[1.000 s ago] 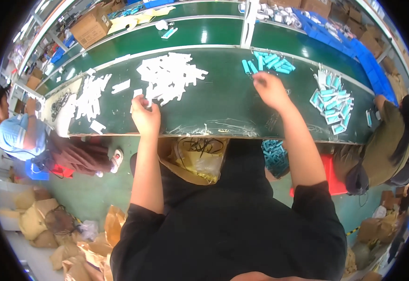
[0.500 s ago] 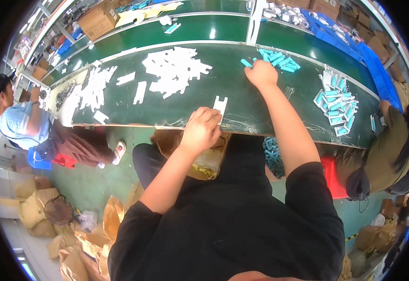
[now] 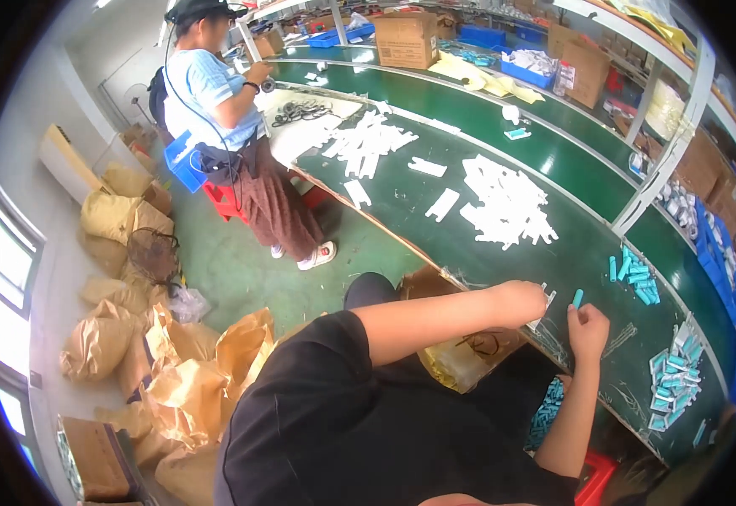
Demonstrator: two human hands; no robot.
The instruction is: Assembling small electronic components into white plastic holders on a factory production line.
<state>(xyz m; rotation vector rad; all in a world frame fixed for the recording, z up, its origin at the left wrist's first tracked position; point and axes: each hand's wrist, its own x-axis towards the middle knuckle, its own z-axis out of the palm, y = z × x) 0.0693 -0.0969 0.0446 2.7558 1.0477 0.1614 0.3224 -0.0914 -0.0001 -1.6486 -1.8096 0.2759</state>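
Close to the green bench's near edge, my left hand (image 3: 520, 304) is closed on a white plastic holder (image 3: 547, 305), most of which the hand hides. Just to its right, my right hand (image 3: 588, 331) pinches a teal cylindrical battery (image 3: 577, 298) that points up and away, apart from the holder. A small pile of teal batteries (image 3: 638, 277) lies beyond my right hand. Farther right sits a heap of white holders with teal batteries in them (image 3: 676, 384). Loose white holders (image 3: 507, 202) are heaped beyond my left hand.
Another person (image 3: 216, 110) stands at the bench's far left end, by a second white heap (image 3: 370, 142) and some dark cords (image 3: 302, 111). A shelf post (image 3: 667, 148) rises behind the bench. Cardboard boxes (image 3: 406, 40) stand farther back. Brown paper bags (image 3: 204, 392) cover floor at left.
The view has swung to the left. My right hand has come back from the teal pile with a battery, close to my left hand, which still keeps the white holder near the edge.
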